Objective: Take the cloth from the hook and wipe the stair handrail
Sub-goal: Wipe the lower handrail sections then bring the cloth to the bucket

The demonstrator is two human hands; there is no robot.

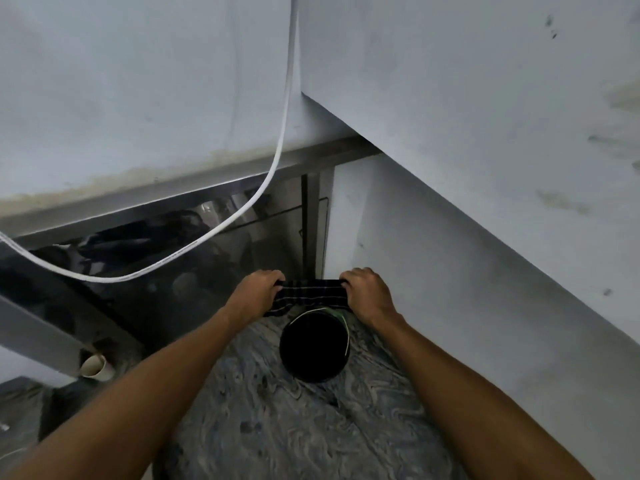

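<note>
A dark checked cloth is stretched between my two hands, low in the middle of the view. My left hand grips its left end with curled fingers. My right hand grips its right end the same way. The cloth hangs just above a black bucket with a thin wire handle, which stands on the marbled floor. A metal handrail runs across the view from lower left to upper right, above a dark glass panel. No hook is visible.
A white cable sags across the glass panel. Pale walls close in ahead and on the right. A white pipe end sticks out at lower left near the rail's base. The marbled floor spreads below my arms.
</note>
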